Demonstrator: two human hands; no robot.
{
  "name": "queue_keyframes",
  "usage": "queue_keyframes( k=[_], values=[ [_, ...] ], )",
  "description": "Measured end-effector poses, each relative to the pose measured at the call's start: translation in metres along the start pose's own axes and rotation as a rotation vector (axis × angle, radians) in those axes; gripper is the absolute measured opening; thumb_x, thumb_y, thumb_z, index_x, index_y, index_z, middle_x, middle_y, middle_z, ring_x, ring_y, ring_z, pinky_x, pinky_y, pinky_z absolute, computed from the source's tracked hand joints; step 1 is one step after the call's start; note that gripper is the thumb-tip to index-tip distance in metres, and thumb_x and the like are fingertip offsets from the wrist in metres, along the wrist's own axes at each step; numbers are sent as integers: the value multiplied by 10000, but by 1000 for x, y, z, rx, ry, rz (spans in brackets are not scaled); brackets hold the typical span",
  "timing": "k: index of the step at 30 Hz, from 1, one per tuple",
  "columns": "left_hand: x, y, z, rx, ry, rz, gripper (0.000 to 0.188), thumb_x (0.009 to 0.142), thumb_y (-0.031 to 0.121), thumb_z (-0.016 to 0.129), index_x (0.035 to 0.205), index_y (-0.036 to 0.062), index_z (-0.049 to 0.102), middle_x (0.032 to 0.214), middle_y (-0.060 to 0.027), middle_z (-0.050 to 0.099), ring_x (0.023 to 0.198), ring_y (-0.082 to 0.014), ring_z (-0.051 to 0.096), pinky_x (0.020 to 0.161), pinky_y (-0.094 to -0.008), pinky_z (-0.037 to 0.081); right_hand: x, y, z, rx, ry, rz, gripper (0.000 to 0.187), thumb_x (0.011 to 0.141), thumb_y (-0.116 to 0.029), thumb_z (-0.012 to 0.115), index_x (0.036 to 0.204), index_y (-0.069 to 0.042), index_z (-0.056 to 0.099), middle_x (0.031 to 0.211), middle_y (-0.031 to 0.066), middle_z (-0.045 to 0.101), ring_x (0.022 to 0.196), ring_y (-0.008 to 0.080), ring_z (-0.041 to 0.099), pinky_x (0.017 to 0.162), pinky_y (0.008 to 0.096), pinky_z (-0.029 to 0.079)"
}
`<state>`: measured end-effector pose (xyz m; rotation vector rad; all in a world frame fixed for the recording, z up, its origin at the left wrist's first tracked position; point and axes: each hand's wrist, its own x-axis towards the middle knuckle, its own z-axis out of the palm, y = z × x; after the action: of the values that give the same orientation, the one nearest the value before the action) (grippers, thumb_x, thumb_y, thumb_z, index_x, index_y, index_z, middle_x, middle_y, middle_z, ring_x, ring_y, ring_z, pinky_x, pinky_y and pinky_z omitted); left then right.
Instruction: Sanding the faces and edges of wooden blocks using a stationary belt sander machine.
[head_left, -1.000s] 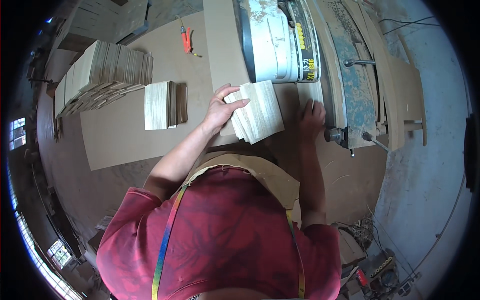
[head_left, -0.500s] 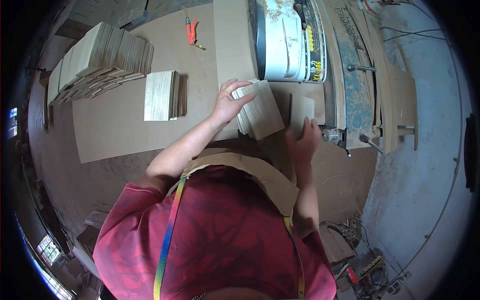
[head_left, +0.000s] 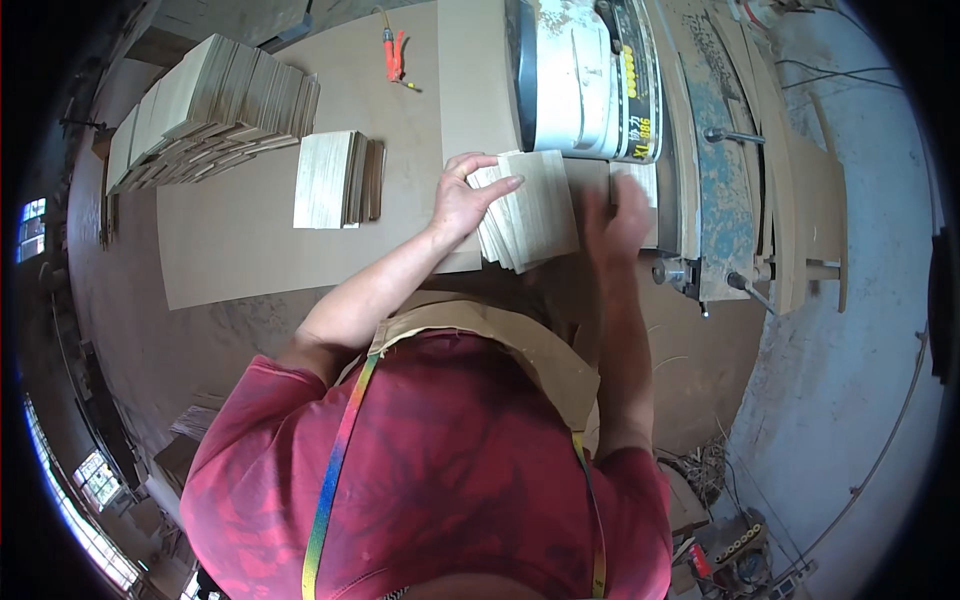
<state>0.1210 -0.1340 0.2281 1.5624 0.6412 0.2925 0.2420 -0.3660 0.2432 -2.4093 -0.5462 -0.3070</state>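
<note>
The stack of thin wooden boards (head_left: 538, 212) is resting in the grip of the left hand (head_left: 468, 200), thumb pressing its upper left edge; its boards are fanning slightly, their longer sides running away from the person's body. The right hand (head_left: 617, 225) is hanging just right of the stack, apart from it, and is lying nearer a pale board (head_left: 640, 184); blur is hiding whether it is holding anything. A white bucket (head_left: 572, 95) is standing just beyond. Leftward on the desk (head_left: 240, 255), a smaller bundle of boards (head_left: 324, 180) is standing.
</note>
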Motion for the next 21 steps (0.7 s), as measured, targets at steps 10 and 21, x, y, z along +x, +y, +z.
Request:
queue_keyframes(
  k=[10,21],
  values=[
    [-11,2,7,59,35,110,408,883,326,957,1205,115,824,1377,-124,589,1323,-283,579,1165,-381,461,-75,-69,-38,68,-178,-114,692,847,-312,880,1404,30,655,1432,265,623,1250,457,620,1046,507,543],
    [-10,4,2,88,42,102,374,894,269,949,1224,145,826,1442,-141,571,1377,-299,559,1180,-391,453,-82,9,-51,116,-154,-81,718,813,-278,880,1421,19,641,1455,274,596,1256,473,610,1055,550,538]
  ],
)
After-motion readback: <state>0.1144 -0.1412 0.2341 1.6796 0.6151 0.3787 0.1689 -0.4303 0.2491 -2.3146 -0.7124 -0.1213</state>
